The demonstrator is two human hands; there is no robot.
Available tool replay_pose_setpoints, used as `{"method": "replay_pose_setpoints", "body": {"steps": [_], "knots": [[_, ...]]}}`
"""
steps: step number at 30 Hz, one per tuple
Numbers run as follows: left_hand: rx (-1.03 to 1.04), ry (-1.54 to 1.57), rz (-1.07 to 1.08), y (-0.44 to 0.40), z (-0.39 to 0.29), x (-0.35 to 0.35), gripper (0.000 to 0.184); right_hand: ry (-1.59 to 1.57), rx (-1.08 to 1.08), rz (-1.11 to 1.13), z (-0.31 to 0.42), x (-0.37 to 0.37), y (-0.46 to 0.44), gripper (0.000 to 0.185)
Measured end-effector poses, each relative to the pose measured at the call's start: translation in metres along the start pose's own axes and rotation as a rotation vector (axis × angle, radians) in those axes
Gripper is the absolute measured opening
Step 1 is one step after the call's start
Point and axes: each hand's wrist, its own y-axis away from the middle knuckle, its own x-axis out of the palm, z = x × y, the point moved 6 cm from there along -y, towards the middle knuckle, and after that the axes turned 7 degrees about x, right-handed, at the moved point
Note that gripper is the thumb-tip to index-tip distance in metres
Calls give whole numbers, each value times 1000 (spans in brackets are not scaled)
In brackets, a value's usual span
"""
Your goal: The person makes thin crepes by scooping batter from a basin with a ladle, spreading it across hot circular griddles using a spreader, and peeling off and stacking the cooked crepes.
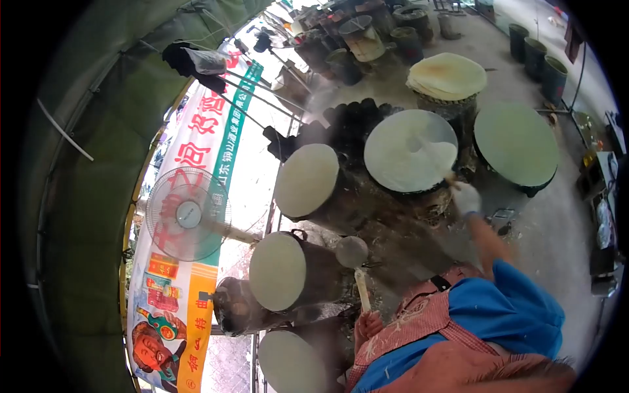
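My right hand (465, 196), in a white glove, is closed around the short handle of a spreader (449, 176). The spreader's pale end reaches onto a round griddle (386, 154) coated with whitish batter, where it is blurred. Lower down, my left hand (371, 324) grips the light wooden handle of a ladle (352, 252). The ladle's round bowl points away from me, beside a dark drum with a pale round top (277, 272). Another pale-topped round griddle (516, 144) stands to the right of the one I work on.
A stack of thin round flatbreads (447, 75) rests on a woven stand behind the griddle. More pale round tops (306, 180) line the left side. A fan (190, 214) stands before a printed banner (196, 150). Dark buckets (344, 65) crowd the back; others (554, 78) are at far right.
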Motion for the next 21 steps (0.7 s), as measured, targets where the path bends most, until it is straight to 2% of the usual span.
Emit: {"method": "replay_pose_setpoints", "body": {"steps": [1,2,4,8,10,11,12,14,15,16,18,19,20,21], "knots": [[-20,11,-5,-5,1,0,24,33,-130,-54,-3,32,3,26],[-26,11,-9,-9,1,1,25,86,-246,6,10,42,19,25],[-31,11,-30,-15,-3,3,28,205,-254,233,1,36,36,26],[-22,-70,-51,-29,-5,2,33,304,-37,136,-62,-15,-35,30],[-4,-106,-111,-38,-2,0,34,1,-26,-69,-15,-24,-51,28],[-123,205,-37,-52,11,26,34,54,-73,-53,-2,-6,-44,27],[-121,246,-73,-54,18,25,33,101,-126,-38,1,9,-43,25],[-118,286,-125,-70,12,30,33,362,-385,189,5,11,6,25],[-203,167,-22,-70,-2,-10,33,298,-375,196,-6,-8,24,26],[-192,140,-15,-66,-3,-18,32,231,-365,203,-25,-22,29,28],[-159,90,13,-77,-4,-17,31,276,-63,179,-77,-30,-23,32],[-166,47,-114,-79,-12,-30,29,305,32,103,-70,-36,-53,34],[-106,178,-187,-82,0,-3,30,91,-59,-75,-44,-42,-75,35],[-48,315,-254,-103,23,53,30,13,-81,-101,-30,-26,-102,34]]}}
